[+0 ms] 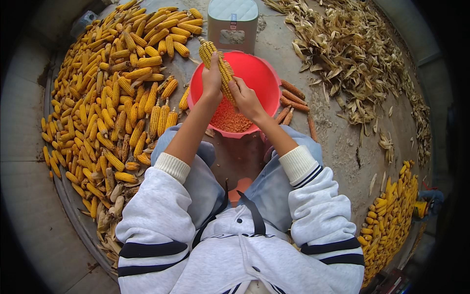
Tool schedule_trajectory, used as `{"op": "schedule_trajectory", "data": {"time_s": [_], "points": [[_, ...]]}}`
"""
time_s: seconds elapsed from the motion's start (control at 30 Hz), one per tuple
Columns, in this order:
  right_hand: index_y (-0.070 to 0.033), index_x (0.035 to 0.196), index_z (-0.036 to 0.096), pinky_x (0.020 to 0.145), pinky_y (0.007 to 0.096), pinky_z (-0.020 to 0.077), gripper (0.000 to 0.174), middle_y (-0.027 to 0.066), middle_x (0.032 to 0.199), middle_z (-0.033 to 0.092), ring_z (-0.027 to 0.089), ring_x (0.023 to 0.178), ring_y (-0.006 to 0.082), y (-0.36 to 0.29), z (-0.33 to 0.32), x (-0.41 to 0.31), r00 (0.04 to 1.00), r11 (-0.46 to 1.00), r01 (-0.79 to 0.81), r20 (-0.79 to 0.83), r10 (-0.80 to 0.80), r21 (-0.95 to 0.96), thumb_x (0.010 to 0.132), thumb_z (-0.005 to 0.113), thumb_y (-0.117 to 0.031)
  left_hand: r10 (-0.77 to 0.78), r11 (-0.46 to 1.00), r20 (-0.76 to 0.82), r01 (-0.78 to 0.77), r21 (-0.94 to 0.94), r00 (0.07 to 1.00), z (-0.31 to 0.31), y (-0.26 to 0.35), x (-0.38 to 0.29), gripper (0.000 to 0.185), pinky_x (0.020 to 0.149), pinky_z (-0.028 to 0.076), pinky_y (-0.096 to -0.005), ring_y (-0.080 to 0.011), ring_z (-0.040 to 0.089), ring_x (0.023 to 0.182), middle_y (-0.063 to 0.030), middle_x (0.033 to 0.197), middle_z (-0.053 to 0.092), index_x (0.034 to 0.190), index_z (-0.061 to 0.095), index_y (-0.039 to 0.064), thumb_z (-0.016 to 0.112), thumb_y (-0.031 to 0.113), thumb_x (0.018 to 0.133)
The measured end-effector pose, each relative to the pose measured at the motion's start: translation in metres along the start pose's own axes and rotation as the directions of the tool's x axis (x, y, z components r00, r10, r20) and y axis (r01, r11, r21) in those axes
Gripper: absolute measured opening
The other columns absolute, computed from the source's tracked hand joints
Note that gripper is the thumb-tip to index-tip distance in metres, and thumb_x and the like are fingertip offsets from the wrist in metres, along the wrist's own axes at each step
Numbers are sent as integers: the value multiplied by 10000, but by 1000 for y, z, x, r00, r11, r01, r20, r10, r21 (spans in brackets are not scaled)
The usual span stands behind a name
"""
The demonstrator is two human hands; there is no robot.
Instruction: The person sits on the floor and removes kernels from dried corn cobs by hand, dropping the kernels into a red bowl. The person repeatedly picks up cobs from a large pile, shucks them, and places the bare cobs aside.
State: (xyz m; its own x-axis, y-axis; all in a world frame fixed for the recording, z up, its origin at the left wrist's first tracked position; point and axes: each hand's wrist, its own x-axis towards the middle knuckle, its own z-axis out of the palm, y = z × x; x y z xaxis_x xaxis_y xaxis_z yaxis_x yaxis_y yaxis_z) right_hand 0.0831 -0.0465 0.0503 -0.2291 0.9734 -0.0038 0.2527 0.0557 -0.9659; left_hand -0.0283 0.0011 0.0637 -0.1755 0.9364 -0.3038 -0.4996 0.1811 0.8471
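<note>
An ear of yellow corn (224,75) is held slantwise over a red plastic basin (262,79), its pointed end up and to the left. My left hand (212,79) wraps around its upper middle, thumb along the ear. My right hand (245,97) grips the lower end, its thumb and fingers pressed against the kernels. A gap shows between kernel rows on the ear's right side; whether a second ear is in the hands, I cannot tell. Loose corn kernels (233,117) cover the near part of the basin's bottom.
Husked corn ears (110,92) form a large heap at the left. Several bare cobs (293,97) lie right of the basin. Behind it stands a plastic stool (233,29). Dry husks (330,47) spread at upper right, with another corn pile (389,217) at lower right.
</note>
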Motion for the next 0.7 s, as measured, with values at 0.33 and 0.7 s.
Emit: {"op": "schedule_trajectory", "data": {"time_s": [0.33, 0.7], "points": [[54, 1160, 458, 417, 321, 432, 471, 117, 503, 520, 542, 406, 194, 6, 1, -1, 983, 978, 161, -71, -171, -133, 967, 293, -342, 85, 996, 8, -85, -15, 996, 4, -1, -5, 339, 485, 434, -268, -110, 520, 540, -24, 668, 515, 862, 487, 40, 474, 376, 911], [19, 1065, 519, 617, 430, 449, 414, 256, 722, 585, 608, 705, 379, -6, -7, 1, 990, 989, 112, -78, -119, -99, 944, 353, -340, 90, 995, 5, -90, -36, 996, 3, -2, -2, 360, 509, 436, -269, -108, 516, 564, -23, 681, 513, 891, 491, 33, 468, 392, 911]]}}
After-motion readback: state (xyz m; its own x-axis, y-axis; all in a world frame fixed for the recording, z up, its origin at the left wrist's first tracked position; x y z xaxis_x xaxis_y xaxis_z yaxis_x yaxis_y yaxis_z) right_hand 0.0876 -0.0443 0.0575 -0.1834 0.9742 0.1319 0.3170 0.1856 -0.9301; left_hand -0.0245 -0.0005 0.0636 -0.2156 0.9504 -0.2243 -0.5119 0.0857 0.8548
